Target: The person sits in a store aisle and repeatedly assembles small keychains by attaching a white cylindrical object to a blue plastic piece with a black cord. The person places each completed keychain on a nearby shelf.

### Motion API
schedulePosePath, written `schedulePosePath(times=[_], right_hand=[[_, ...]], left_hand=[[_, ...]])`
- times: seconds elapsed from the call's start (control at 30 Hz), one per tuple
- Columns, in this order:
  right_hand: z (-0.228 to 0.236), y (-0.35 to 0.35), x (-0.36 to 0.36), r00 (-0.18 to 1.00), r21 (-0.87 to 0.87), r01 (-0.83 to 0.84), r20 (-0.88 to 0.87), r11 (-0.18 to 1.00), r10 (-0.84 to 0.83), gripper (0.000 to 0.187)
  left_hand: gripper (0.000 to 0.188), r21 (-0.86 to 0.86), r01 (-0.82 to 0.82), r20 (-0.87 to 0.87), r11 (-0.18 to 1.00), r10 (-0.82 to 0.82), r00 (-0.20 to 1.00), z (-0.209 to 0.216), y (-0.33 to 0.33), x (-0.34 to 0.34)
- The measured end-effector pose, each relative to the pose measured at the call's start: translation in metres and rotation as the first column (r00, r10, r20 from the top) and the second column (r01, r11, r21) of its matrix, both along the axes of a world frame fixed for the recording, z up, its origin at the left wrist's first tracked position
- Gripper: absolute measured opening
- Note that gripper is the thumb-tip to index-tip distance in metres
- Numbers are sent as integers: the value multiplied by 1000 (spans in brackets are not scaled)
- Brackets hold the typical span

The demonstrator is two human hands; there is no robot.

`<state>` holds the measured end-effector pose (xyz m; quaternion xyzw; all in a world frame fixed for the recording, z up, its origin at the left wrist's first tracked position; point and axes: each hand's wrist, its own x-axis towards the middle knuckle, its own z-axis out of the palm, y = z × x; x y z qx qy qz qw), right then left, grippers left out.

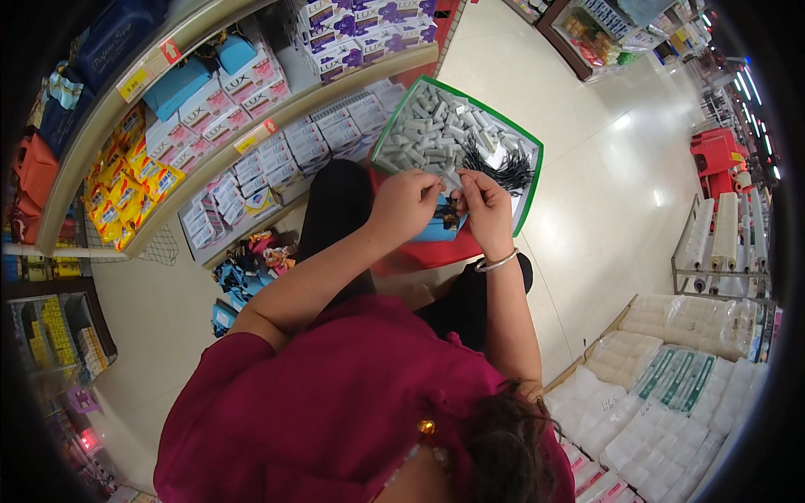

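Note:
My left hand [408,204] and my right hand [486,211] meet over the near edge of a green-rimmed tray [530,189]. Fingertips of both are pinched together around a small pale grey plastic piece [451,179], partly hidden by the fingers. It resembles the many small grey plastic pieces [432,126] heaped in the tray. To their right lies a tangle of thin black cords [507,172]. Just below my hands, a blue box [438,228] with a dark ribbon rests on something red, partly covered by my right hand.
Shelves on the left hold pink-and-white soap boxes [205,113], purple soap boxes [356,33] and yellow packets [126,193]. Blue items with dark ribbons [239,281] lie on the floor beside my left leg. Plastic-wrapped white packs [646,411] are stacked at lower right.

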<state>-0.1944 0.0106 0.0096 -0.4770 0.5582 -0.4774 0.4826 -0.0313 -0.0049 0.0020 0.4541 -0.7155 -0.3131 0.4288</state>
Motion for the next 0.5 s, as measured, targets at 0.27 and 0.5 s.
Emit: schedulePosePath(times=[0.27,0.5], right_hand=[[-3,-1,-1,995,45,-28,94,999,24,23],[-6,-1,0,995,47,-22,103,999,17,24]], left_hand=[[10,6,-7,33,1000,7,999,3,-1,1],[9,-13,9,18,1000,-9,1000,2,-3,2]])
